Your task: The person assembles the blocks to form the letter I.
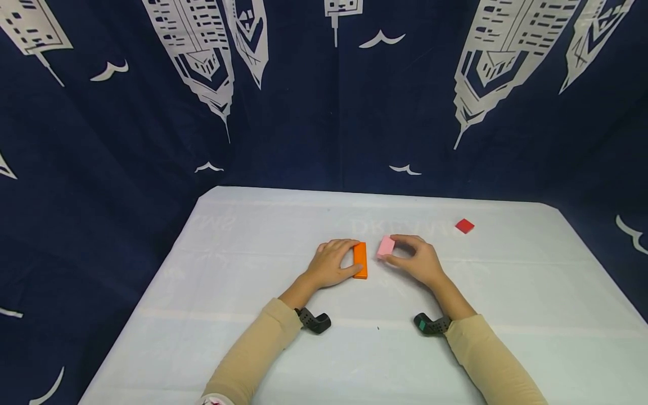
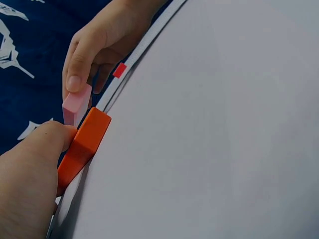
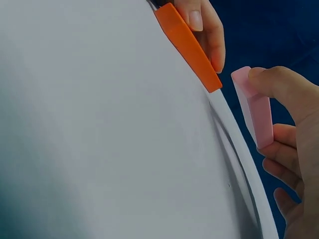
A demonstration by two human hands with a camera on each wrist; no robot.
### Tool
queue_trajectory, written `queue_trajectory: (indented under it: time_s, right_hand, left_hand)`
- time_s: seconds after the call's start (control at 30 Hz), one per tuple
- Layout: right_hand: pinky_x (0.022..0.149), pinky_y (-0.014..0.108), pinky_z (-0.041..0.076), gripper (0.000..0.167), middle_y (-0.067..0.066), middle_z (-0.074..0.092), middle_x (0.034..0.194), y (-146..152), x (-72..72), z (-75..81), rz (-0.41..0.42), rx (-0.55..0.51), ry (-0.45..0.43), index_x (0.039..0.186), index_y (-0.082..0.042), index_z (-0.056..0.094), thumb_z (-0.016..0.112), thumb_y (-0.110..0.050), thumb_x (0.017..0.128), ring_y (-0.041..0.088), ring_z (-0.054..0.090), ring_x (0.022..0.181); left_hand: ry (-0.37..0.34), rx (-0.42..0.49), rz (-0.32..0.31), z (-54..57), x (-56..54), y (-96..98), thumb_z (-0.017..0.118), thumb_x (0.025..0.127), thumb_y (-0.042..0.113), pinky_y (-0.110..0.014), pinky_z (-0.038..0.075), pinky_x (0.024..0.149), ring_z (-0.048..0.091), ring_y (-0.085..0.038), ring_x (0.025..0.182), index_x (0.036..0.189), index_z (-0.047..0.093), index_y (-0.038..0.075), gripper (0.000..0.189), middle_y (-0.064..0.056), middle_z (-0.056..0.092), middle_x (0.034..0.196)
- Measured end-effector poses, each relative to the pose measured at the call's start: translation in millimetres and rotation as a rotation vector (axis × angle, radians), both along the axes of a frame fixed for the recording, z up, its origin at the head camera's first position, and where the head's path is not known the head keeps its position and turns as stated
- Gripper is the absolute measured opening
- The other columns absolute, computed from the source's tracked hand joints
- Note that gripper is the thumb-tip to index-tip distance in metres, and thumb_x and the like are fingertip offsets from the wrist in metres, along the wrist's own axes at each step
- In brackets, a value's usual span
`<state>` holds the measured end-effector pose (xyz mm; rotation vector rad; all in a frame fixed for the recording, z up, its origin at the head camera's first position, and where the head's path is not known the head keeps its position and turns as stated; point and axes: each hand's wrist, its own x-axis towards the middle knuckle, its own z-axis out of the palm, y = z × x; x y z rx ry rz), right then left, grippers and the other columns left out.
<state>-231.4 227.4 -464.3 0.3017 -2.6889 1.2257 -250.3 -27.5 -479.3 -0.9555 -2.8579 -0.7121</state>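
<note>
My left hand [image 1: 332, 263] grips a long orange block [image 1: 360, 260] between thumb and fingers, near the middle of the table. Just to its right, my right hand [image 1: 419, 261] pinches a shorter pink block [image 1: 386, 247], held by its two ends and slightly tilted. A small gap separates the two blocks in the head view. From the left wrist, the orange block [image 2: 85, 142] appears in front of the pink block [image 2: 77, 105]. In the right wrist view the thumb presses on one end of the pink block [image 3: 256, 109], with fingertips at the other end.
A red block [image 1: 464, 226] lies on the white table [image 1: 243, 337] at the far right, beyond the right hand. Behind the table hangs a dark blue cloth [image 1: 304, 129] with white building prints. Each wrist wears a black camera mount [image 1: 315, 322].
</note>
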Motion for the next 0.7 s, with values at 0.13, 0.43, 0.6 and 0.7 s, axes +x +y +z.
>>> queue_trajectory:
  time_s: [0.13,0.43,0.6,0.7]
  right_hand:
    - [0.101,0.052,0.039,0.058,0.014,0.064,0.123,-3.1,2.4,1.5,0.020,-0.018,0.017,0.122,-0.006,0.067,0.085,-0.034,0.074,0.033,0.053,0.119]
    - [0.101,0.054,0.039,0.055,0.012,0.064,0.125,-10.1,8.8,4.6,0.065,-0.033,0.020,0.122,-0.007,0.067,0.085,-0.029,0.075,0.032,0.052,0.120]
    - [0.100,0.054,0.040,0.054,0.011,0.065,0.122,-14.0,13.3,7.9,0.075,-0.042,0.022,0.121,-0.008,0.068,0.085,-0.030,0.074,0.032,0.054,0.118]
    - [0.099,0.054,0.040,0.054,0.011,0.066,0.121,-16.1,15.8,9.1,0.082,-0.043,0.024,0.120,-0.008,0.069,0.086,-0.031,0.074,0.031,0.054,0.117]
  left_hand:
    - [0.001,0.000,-0.001,-0.5,-0.2,0.0,0.056,0.093,0.049,-0.046,0.029,0.108,0.040,-0.021,0.134,0.144,0.045,0.019,0.060,0.001,0.048,0.145]
    - [0.016,0.001,-0.005,-0.6,-1.4,-0.4,0.056,0.093,0.050,-0.046,0.031,0.106,0.041,-0.021,0.134,0.144,0.045,0.018,0.061,0.000,0.049,0.145]
    - [0.014,-0.002,-0.005,-0.4,-1.5,-0.6,0.057,0.093,0.051,-0.046,0.031,0.106,0.041,-0.021,0.134,0.144,0.045,0.019,0.061,0.000,0.048,0.145]
    - [0.016,0.000,-0.006,-0.8,-1.4,-0.6,0.056,0.093,0.051,-0.047,0.031,0.106,0.041,-0.022,0.134,0.144,0.045,0.019,0.061,0.000,0.049,0.145]
